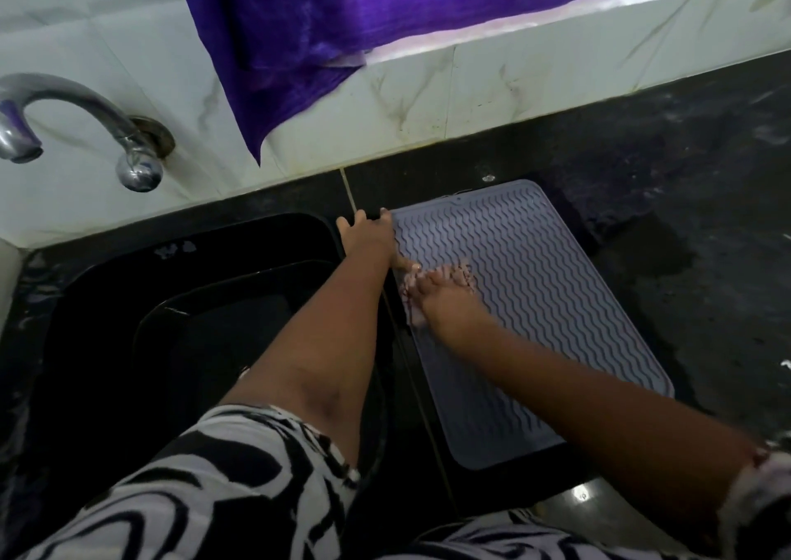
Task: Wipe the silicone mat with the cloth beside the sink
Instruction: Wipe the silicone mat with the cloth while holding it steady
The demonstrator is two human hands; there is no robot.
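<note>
The patterned sleeve [222,482] sits nearest the lens; beyond it the right hand [445,298] bunches a pale cloth [411,302] in a curled grip, pressed on the silicone mat [535,285]; the left hand [368,234] pins the mat's far left corner, fingers laid flat, it seems; the mat lies flat on the dark desk [685,217], just right of the sink [171,302]; it likely handles light, floppy and slippery when wet, so holding an edge down suits it.
</note>
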